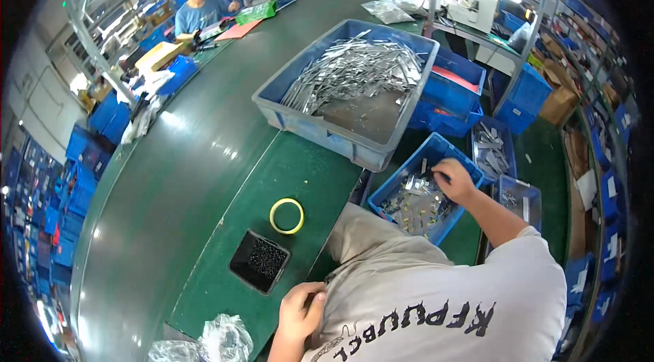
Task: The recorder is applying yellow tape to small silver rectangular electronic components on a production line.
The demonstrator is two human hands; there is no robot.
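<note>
Head view shows a long green surface [204, 178] with a big grey bin [327, 132] of shiny metal strips [354, 69] far off. To the right, the right hand [455, 181] dips into a small blue bin [388, 193] of little metal parts [417, 207], fingers curled; whether it holds one, I cannot tell. Best to pick slowly, one part only. Near the shirt, the left hand [300, 313] is curled shut, holding nothing that shows.

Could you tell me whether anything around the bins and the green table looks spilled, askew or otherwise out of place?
Nothing looks spilled or damaged. The large grey-blue crate overhangs the green table at an angle. The right hand reaches into the small blue bin.
</note>
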